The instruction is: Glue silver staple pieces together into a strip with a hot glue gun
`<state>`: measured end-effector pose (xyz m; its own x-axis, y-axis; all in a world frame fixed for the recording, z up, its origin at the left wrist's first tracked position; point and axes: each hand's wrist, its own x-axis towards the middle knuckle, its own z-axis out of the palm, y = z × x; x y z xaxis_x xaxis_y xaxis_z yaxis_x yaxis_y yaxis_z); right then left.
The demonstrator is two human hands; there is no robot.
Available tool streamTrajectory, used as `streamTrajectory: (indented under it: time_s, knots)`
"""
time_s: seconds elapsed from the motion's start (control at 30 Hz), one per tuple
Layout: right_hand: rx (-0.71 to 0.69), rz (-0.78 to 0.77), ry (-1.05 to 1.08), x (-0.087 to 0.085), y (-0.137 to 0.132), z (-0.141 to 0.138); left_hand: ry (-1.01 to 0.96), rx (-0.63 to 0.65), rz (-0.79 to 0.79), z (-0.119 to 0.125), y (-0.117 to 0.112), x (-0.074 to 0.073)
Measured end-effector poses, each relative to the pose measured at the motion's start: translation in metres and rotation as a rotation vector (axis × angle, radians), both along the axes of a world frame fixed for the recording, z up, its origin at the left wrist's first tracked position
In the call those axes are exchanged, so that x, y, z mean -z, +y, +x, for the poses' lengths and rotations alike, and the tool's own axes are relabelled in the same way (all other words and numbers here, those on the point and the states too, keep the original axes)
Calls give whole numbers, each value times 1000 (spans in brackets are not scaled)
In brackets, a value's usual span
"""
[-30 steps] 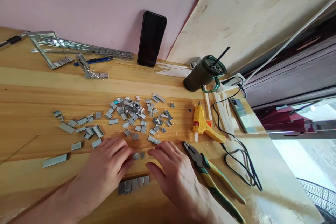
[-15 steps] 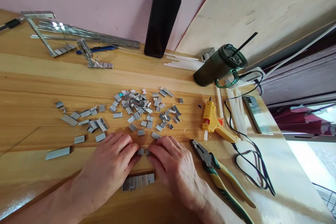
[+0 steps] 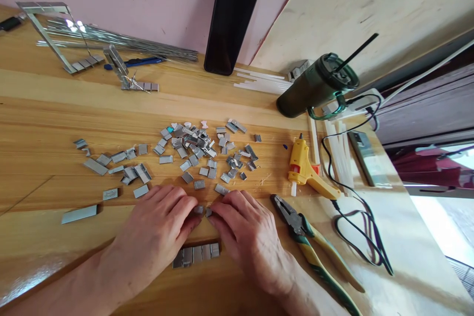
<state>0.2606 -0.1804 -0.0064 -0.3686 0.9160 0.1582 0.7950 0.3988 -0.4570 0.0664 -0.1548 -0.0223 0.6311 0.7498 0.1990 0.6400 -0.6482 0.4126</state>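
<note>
My left hand (image 3: 163, 222) rests low over the wooden table, thumb and forefinger pinching a small grey metal piece (image 3: 199, 210). Facing it across a narrow gap, my right hand (image 3: 244, 227) pinches another small grey metal piece (image 3: 209, 212), mostly covered by the fingertips. Just below, between the wrists, lies a joined row of metal pieces (image 3: 196, 255). Beyond my fingers spreads a loose heap of bent silver metal pieces (image 3: 196, 140), with more scattered to its left. A longer flat metal strip (image 3: 79, 214) lies left of my left hand.
Pliers (image 3: 296, 222) lie right of my right hand, beside a yellow glue gun (image 3: 301, 163) with its cable. A dark tumbler (image 3: 314, 86) stands behind. A phone (image 3: 232, 19) leans on the wall. Metal rods (image 3: 122, 44) and a bent metal frame (image 3: 48, 34) are at back left.
The view has shifted slightly, so the background sits a little higher and wider. Both hands stay in nearly the same place, still pinching their pieces; the piece in the left fingers looks slightly tilted.
</note>
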Motion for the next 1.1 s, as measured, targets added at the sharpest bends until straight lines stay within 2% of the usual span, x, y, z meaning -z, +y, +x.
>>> streamTrajectory:
  time_s: [0.2,0.4,0.6,1.1]
  knots:
    - [2,53,0,2,0,-1,-16,-6,-19,0,1,0]
    - [-7,45,-1,2,1,0,-47,-38,-70,3,4,-2]
    - [-4,53,-4,2,0,-1,-155,-79,-96,2,1,-1]
    - [-21,96,-27,3,2,0,-49,-44,-1,5,2,-1]
